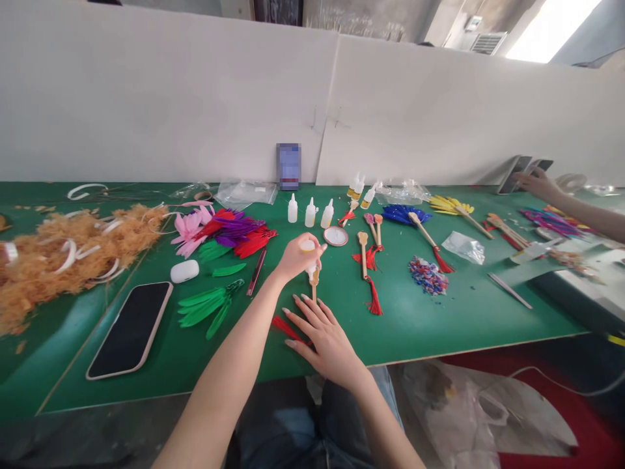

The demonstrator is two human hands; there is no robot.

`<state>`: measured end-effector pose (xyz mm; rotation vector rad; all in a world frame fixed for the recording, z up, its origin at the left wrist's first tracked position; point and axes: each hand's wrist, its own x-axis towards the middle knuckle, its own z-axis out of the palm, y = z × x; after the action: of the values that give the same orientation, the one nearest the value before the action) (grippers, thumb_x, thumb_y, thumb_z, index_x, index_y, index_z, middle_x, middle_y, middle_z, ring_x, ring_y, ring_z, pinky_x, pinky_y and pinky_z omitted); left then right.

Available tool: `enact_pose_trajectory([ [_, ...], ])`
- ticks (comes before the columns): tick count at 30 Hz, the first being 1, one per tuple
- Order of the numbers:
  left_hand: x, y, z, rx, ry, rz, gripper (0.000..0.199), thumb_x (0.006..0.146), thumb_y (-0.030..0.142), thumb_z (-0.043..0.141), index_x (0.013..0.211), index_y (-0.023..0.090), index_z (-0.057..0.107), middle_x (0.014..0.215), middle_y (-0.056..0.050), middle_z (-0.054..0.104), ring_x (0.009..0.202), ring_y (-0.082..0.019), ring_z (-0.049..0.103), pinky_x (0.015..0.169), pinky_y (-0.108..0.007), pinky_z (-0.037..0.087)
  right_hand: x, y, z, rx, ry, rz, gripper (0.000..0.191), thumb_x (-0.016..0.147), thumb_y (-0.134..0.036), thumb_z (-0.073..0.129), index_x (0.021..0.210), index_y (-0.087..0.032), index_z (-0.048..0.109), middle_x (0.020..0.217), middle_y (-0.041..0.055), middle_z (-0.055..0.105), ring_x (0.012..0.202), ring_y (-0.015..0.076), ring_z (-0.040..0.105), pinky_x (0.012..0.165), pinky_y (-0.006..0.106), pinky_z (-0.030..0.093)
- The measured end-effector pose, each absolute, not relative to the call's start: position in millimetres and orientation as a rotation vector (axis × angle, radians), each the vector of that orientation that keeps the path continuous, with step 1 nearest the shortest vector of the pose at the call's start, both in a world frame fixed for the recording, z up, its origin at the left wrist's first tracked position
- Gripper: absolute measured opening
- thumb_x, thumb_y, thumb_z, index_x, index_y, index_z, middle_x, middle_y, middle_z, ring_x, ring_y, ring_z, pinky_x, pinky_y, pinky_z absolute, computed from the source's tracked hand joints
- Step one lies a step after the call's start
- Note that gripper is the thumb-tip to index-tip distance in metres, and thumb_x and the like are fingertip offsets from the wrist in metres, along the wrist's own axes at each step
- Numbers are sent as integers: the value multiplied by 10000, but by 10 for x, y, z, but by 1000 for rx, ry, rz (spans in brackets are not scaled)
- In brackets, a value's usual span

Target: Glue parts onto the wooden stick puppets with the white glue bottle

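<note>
Tipped nozzle-down, a small white glue bottle (308, 246) is in the grip of my left hand (295, 258), its tip at the broad end of a wooden handle (314, 286). My right hand (323, 333) lies with fingers spread over the lower part of that handle, pressing it to the table. A red tassel (288, 327) sticks out to the left from under the right fingers. Just beyond my hands is a small round dish with a red rim (336, 236). Three more glue bottles (310, 212) stand upright behind.
Green feathers (208, 305), a phone (131, 331) and a white case (184, 271) lie left. To the right are a tasselled handle (362, 251), a blue feather fan (406, 213) and a pile of colourful bits (428, 276). Another person's hand (540, 184) holds a phone far right.
</note>
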<state>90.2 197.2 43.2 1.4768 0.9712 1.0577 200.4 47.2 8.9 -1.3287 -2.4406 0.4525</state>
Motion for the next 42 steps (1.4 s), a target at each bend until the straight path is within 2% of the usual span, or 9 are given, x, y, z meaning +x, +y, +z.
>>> enact_pose_trajectory([
  [5, 882, 1995, 430, 1363, 1030, 1238, 252, 751, 410, 601, 725, 195, 474, 481, 41, 581, 425, -110, 562, 422, -188, 413, 2001, 472, 99, -1320, -2446, 435, 508, 931, -505, 379, 1390, -289, 393, 1491, 28, 304, 1385, 205, 251, 1126, 441, 262],
  [10, 908, 2006, 392, 1415, 1014, 1142, 265, 720, 410, 632, 702, 192, 483, 477, 40, 579, 434, -115, 569, 432, -194, 424, 2003, 472, 86, -1325, -2442, 419, 512, 928, -500, 392, 1392, -284, 391, 1493, 30, 297, 1384, 208, 253, 1125, 442, 266],
  [15, 905, 2024, 385, 1285, 1040, 1299, 232, 742, 388, 597, 719, 196, 468, 484, 50, 574, 432, -115, 572, 432, -197, 427, 2005, 472, 84, -1320, -2453, 442, 513, 932, -504, 377, 1396, -283, 383, 1499, 31, 282, 1388, 205, 243, 1126, 447, 258],
  [19, 928, 1966, 421, 1492, 1053, 1203, 240, 741, 387, 617, 690, 194, 484, 465, 45, 568, 432, -106, 559, 447, -187, 414, 2005, 470, 86, -1333, -2454, 449, 513, 935, -505, 365, 1396, -280, 383, 1503, 33, 273, 1391, 203, 233, 1130, 448, 248],
  [27, 1022, 1875, 423, 1690, 1107, 1243, 200, 749, 360, 613, 691, 207, 498, 493, 56, 574, 450, -100, 559, 475, -189, 407, 2004, 469, 70, -1324, -2447, 410, 510, 927, -495, 398, 1387, -277, 400, 1490, 46, 301, 1380, 215, 263, 1119, 455, 275],
  [35, 1011, 1903, 370, 1645, 1090, 1283, 190, 774, 356, 600, 714, 209, 495, 491, 63, 561, 461, -95, 564, 502, -183, 416, 2003, 472, 74, -1336, -2461, 438, 511, 933, -502, 374, 1393, -280, 389, 1500, 34, 278, 1386, 209, 248, 1127, 454, 257],
  [42, 1045, 1874, 422, 1605, 1118, 1307, 302, 783, 485, 594, 770, 219, 450, 482, 69, 555, 441, -100, 550, 501, -193, 413, 2003, 470, 65, -1338, -2461, 442, 513, 934, -506, 365, 1393, -278, 390, 1498, 33, 285, 1388, 206, 241, 1130, 450, 251],
])
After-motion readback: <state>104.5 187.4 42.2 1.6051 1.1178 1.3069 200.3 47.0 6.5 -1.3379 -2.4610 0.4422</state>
